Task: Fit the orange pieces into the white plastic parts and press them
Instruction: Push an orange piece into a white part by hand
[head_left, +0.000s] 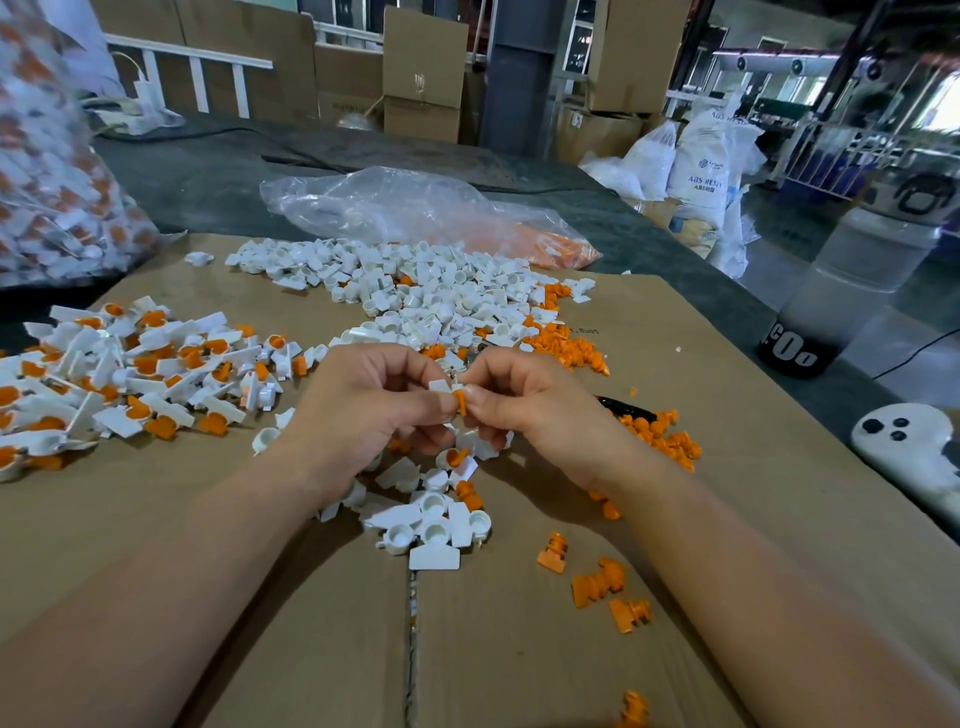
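Now, left hand (363, 410) pinching white part (439, 385), right hand (524, 405) orange piece (460, 402)

Assembled parts (130, 374) left; unfilled parts (431, 296) centre rear; loose inserts (665, 441) right; all on cardboard (156, 545).

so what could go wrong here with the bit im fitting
1. The orange piece is only pinched at the fingertips between the left hand and right hand; it may enter the white part crooked or slip out.
2. If dropped, it would likely land among the loose white parts right below.
3. The finished pile lies beside a stray empty part, so the two could mix.
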